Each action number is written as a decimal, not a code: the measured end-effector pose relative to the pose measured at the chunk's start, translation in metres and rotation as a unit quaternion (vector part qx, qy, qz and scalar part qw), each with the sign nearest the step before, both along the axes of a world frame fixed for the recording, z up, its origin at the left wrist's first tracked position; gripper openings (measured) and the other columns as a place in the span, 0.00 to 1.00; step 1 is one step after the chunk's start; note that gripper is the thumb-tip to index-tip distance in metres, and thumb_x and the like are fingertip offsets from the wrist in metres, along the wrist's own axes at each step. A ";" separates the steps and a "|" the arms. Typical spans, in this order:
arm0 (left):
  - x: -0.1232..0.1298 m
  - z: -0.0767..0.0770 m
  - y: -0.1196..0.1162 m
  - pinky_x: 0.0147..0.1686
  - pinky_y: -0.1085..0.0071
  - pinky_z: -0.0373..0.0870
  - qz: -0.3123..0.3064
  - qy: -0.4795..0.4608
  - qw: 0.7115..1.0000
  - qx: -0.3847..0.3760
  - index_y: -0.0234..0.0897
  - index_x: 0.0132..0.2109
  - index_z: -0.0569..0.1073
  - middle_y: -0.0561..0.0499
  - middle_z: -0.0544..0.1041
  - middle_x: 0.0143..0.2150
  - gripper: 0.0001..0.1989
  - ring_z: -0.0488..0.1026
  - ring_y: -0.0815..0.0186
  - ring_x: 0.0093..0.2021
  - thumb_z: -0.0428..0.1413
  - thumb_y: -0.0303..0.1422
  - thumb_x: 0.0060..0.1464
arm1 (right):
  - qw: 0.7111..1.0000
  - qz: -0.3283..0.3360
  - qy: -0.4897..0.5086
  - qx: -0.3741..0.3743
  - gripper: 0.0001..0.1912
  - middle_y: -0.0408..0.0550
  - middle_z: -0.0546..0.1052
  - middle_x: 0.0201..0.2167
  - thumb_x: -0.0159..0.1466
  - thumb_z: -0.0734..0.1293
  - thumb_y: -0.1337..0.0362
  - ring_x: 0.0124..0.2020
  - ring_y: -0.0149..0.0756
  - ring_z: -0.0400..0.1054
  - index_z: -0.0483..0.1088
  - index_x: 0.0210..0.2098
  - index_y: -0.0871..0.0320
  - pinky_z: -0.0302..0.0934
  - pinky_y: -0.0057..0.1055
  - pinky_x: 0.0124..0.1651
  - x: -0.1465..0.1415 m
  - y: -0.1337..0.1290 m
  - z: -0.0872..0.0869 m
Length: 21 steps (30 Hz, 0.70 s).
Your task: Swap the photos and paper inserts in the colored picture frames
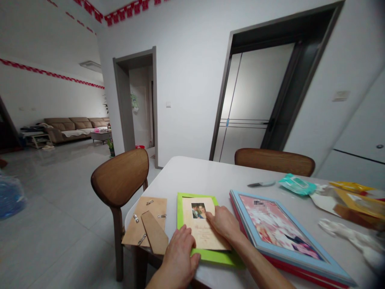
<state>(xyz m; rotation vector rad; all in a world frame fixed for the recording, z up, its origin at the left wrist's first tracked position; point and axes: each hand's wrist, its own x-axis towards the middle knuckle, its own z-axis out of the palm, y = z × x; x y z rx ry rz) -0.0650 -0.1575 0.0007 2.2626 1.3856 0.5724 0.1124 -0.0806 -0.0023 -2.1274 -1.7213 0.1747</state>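
A lime-green picture frame (221, 259) lies on the table just in front of me. Inside its border rests a cream photo card (200, 233) with a small picture of two people and faint printed text. My left hand (182, 249) lies over the frame's left side, fingers stretched forward and thumb apart near the card's lower left corner. At the card's right edge, my right hand (225, 225) is closed, its thumb on the card beside the small picture; its other fingers are partly hidden. Left of the frame is a brown backing board (155, 202) with metal clips and a stand leg (155, 233).
Stacked frames, the top one light blue (255, 228), lie to the right. Beyond them are a knife (261, 184), a teal wipes pack (296, 184), yellow packaging (357, 200) and a white crumpled item (345, 235). Wooden chairs (123, 176) stand at the table's left and far sides.
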 end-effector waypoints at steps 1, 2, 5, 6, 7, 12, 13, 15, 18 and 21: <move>0.000 -0.001 0.000 0.57 0.63 0.44 0.000 0.005 1.000 0.002 0.36 0.37 0.68 0.47 0.62 0.55 0.09 0.52 0.62 0.57 0.50 0.29 0.45 | 1.000 -0.003 -0.017 -0.001 0.21 0.63 0.71 0.34 0.54 0.55 0.55 0.34 0.47 0.67 0.69 0.34 0.66 0.57 0.37 0.33 0.000 -0.001 -0.001; 0.000 -0.001 0.000 0.57 0.63 0.44 0.001 0.009 1.000 0.005 0.35 0.38 0.68 0.47 0.62 0.55 0.10 0.51 0.61 0.58 0.50 0.29 0.45 | 0.999 -0.004 -0.032 -0.002 0.21 0.62 0.71 0.34 0.54 0.55 0.54 0.35 0.47 0.67 0.69 0.34 0.65 0.57 0.37 0.33 -0.001 -0.002 -0.001; -0.001 -0.004 0.000 0.57 0.63 0.45 -0.001 0.017 1.000 0.015 0.34 0.39 0.68 0.46 0.62 0.55 0.11 0.51 0.61 0.58 0.49 0.30 0.46 | 0.998 -0.005 -0.065 0.001 0.22 0.60 0.70 0.34 0.56 0.54 0.53 0.35 0.46 0.67 0.68 0.34 0.65 0.57 0.37 0.32 -0.003 -0.005 -0.001; -0.001 -0.004 0.001 0.57 0.63 0.45 -0.001 0.019 1.000 0.017 0.34 0.40 0.68 0.46 0.62 0.55 0.12 0.51 0.61 0.58 0.49 0.30 0.46 | 0.997 -0.005 -0.074 0.003 0.22 0.60 0.70 0.34 0.56 0.53 0.53 0.35 0.46 0.67 0.68 0.34 0.65 0.57 0.37 0.32 -0.004 -0.006 -0.001; 0.000 -0.005 0.001 0.57 0.62 0.45 -0.001 0.021 1.000 0.019 0.34 0.40 0.68 0.46 0.62 0.55 0.13 0.51 0.60 0.58 0.48 0.30 0.46 | 0.997 -0.005 -0.081 0.004 0.23 0.59 0.70 0.34 0.56 0.53 0.53 0.35 0.46 0.67 0.68 0.34 0.65 0.57 0.36 0.32 -0.005 -0.007 -0.001; 0.003 -0.001 -0.005 0.57 0.63 0.45 -0.001 0.016 1.000 0.020 0.31 0.43 0.67 0.43 0.63 0.54 0.16 0.51 0.60 0.58 0.47 0.31 0.47 | 0.995 0.006 -0.100 0.010 0.20 0.59 0.69 0.34 0.56 0.54 0.56 0.35 0.43 0.66 0.68 0.35 0.64 0.57 0.35 0.34 -0.007 -0.012 0.000; 0.001 0.002 -0.007 0.57 0.63 0.45 -0.005 0.012 1.000 0.016 0.32 0.43 0.68 0.44 0.63 0.54 0.15 0.52 0.60 0.58 0.48 0.31 0.46 | 0.995 0.010 -0.100 0.012 0.19 0.59 0.69 0.34 0.56 0.54 0.56 0.35 0.43 0.66 0.68 0.35 0.65 0.57 0.35 0.34 -0.007 -0.013 0.001; -0.009 0.008 -0.012 0.57 0.65 0.46 -0.015 0.002 1.000 0.016 0.34 0.44 0.68 0.46 0.62 0.55 0.17 0.51 0.61 0.58 0.48 0.30 0.44 | 0.995 0.020 -0.096 0.018 0.20 0.59 0.69 0.34 0.57 0.53 0.57 0.34 0.43 0.66 0.68 0.35 0.65 0.57 0.35 0.34 -0.008 -0.015 0.003; -0.049 0.013 -0.011 0.57 0.65 0.45 0.003 0.012 0.999 0.047 0.37 0.50 0.63 0.49 0.56 0.59 0.25 0.47 0.63 0.59 0.49 0.28 0.41 | 0.994 0.068 -0.071 0.042 0.19 0.57 0.69 0.35 0.58 0.52 0.59 0.36 0.40 0.65 0.66 0.40 0.63 0.56 0.34 0.37 -0.020 -0.023 0.007; -0.105 0.003 0.002 0.57 0.59 0.44 0.102 0.075 0.991 0.048 0.35 0.53 0.60 0.45 0.55 0.59 0.30 0.47 0.59 0.59 0.50 0.26 0.37 | 0.981 0.176 -0.010 0.082 0.18 0.54 0.69 0.38 0.58 0.54 0.60 0.40 0.39 0.62 0.66 0.42 0.61 0.54 0.33 0.43 -0.054 -0.037 0.012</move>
